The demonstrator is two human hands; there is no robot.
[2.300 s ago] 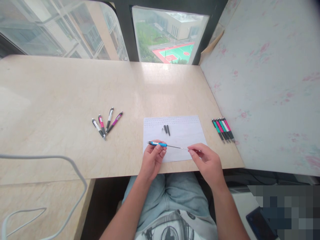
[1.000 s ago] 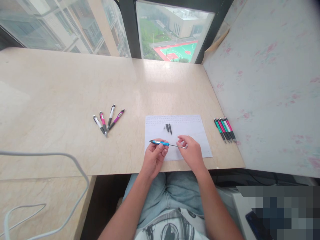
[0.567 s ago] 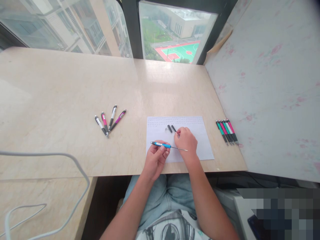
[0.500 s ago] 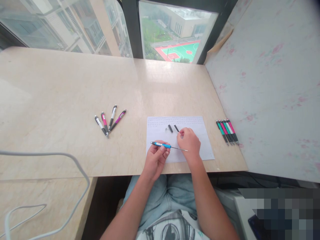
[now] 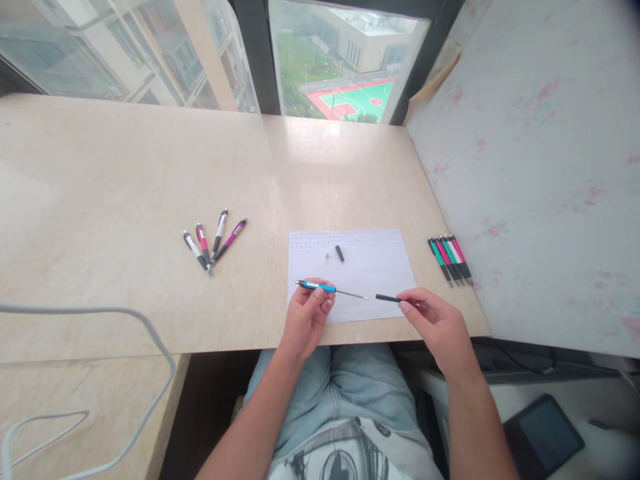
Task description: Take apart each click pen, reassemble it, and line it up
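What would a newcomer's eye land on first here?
Likely the blue pen in the left hand, its bare refill pointing towards the black tube in the right hand, a gap between them. Next, perhaps the green-and-red court through the window, then the four pens left of the paper.

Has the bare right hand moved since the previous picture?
Yes: the bare right hand moved rightward and lower in view, against the white rectangular paper sheet.

Looks like a room at home — floral wallpaper (image 5: 530,160) beside a desk (image 5: 125,167) set against windows (image 5: 345,63).
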